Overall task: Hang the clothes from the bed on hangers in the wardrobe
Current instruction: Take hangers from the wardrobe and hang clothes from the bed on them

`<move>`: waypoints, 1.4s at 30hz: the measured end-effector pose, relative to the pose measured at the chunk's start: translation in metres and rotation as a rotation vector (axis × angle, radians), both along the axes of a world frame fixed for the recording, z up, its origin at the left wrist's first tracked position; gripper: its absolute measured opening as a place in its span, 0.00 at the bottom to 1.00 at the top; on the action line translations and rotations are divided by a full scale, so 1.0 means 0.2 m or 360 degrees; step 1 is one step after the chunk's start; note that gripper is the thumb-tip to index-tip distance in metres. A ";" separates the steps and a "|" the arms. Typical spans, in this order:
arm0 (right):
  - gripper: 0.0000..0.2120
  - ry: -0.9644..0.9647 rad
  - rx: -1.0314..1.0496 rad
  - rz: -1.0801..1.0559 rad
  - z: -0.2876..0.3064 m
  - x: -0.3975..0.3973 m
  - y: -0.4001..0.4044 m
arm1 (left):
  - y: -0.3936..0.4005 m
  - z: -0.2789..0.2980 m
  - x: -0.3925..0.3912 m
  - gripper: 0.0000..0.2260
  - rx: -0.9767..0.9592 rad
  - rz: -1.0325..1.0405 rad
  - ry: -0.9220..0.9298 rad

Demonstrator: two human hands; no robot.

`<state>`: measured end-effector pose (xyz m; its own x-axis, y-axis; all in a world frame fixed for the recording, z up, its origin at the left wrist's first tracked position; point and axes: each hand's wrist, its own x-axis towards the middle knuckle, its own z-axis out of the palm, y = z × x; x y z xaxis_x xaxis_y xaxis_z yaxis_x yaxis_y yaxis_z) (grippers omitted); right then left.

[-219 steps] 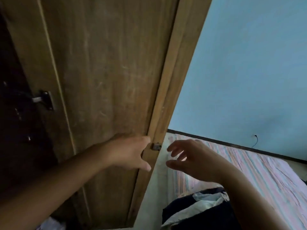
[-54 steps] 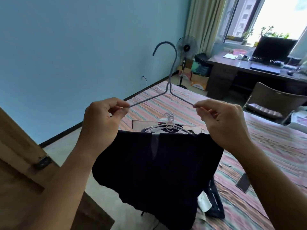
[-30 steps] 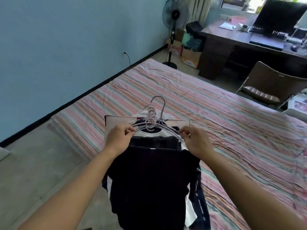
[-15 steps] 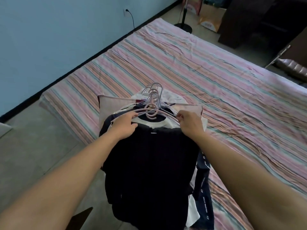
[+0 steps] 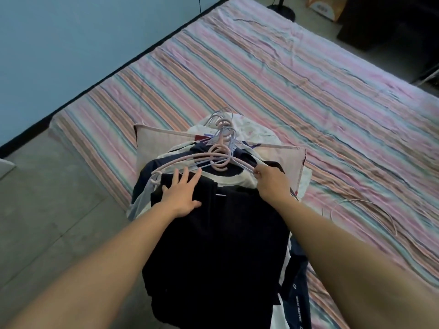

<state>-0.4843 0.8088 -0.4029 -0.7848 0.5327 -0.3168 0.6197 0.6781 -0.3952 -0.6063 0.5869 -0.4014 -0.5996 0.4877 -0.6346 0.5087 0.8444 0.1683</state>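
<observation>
The left hand (image 5: pixel 181 194) is lying flat, fingers straight and spread, pressing on the upper left part of the dark garment (image 5: pixel 213 245). The right hand (image 5: pixel 272 184) is pinching the right end of a thin wire hanger (image 5: pixel 240 163) between curled fingertips, at the garment's right shoulder. The dark garment is lying on top of the clothes pile (image 5: pixel 294 269) at the near edge of the bed (image 5: pixel 308 91), its lower part hanging down over the edge toward the floor (image 5: pixel 47 222).

Just beyond the hands, a bundle of pink and lilac hangers (image 5: pixel 219 153) is resting on the pile — the hooks are overlapping and crowding the collar area between the two hands. A white neckline of another garment is showing directly under them. A pale pillow (image 5: pixel 154 141) is lying behind the pile, partly covered by it.

To the right, well apart from the pile, a loose wire hanger (image 5: pixel 370 211) is lying on the striped sheet. A blue wall (image 5: pixel 71 43) is running along the far left side of the bed — a dark skirting strip is marking its base. Dark furniture (image 5: pixel 392 24) is standing at the upper right corner.
</observation>
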 end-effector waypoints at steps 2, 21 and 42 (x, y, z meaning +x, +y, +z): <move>0.09 0.0037 0.0104 0.0010 -0.02 0.00 -0.02 | 0.00 -0.03 0.00 0.45 0.0023 0.0035 -0.0017; 0.11 0.0104 -0.0015 0.0641 0.70 -0.08 -0.48 | -0.26 0.70 0.05 0.26 0.0586 0.0244 0.0331; 0.20 0.0076 0.0177 0.1303 1.91 0.53 -1.91 | -1.97 1.89 0.97 0.33 0.0487 0.0472 0.0542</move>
